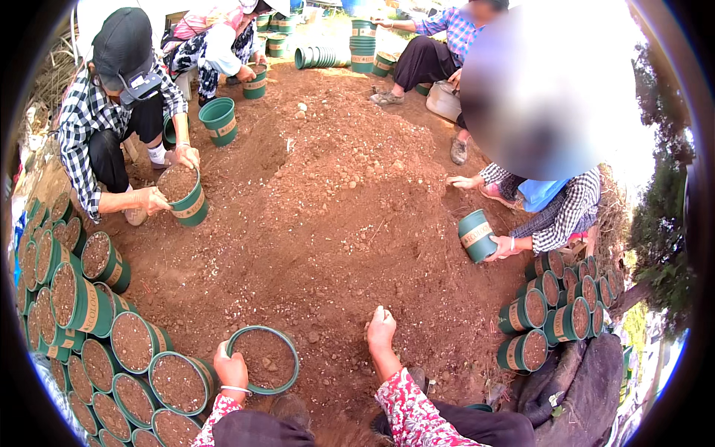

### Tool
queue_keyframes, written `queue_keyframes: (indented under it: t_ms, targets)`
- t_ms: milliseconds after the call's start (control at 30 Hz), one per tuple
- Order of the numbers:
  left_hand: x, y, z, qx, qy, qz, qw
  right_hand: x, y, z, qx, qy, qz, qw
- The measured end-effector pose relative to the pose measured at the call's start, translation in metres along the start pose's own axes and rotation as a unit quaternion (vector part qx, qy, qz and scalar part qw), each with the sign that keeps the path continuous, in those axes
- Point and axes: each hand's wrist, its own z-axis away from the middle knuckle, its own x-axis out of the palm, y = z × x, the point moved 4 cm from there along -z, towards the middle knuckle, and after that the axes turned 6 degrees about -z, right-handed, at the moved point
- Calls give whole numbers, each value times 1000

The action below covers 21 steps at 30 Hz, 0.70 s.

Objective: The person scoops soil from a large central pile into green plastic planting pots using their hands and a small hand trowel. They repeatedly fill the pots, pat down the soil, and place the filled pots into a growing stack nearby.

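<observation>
My left hand [230,366] grips the left rim of a green plastic plant pot [296,357], its thumb over the edge. Dark soil with small clods [269,360] shows inside this pot, below the rim. To the right, my right hand [381,329] is curled into a fist just over the heap of reddish-brown soil [357,251]. Whether any soil is inside the fist is hidden. White specks and lumps are scattered through the heap, which spreads out in front of me.
Soil-filled pots are stacked at left [131,342] and right [534,308]. A co-worker at left holds a filled pot [190,204]; another at right tilts a pot [476,234]. More people sit at the far side, near nested pots [363,47]. Black cloth [581,385] lies lower right.
</observation>
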Motion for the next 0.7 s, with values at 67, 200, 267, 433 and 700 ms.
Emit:
queue_keyframes:
  t_ms: [67,200,267,433,700]
  targets:
    - [-2,10,5,-4,-21,-19,1000,-5,0,1,-31,13,58,998]
    - [-16,71,24,239,29,-141,960,-3,-21,24,-114,-13,174,978]
    - [-15,76,24,261,24,-189,946,2,-25,40,-80,-66,192,976]
    - [-10,74,29,247,7,-212,946,4,-8,58,74,-91,16,993]
    - [-18,64,19,282,32,-182,942,49,-126,132,-59,-194,-169,965]
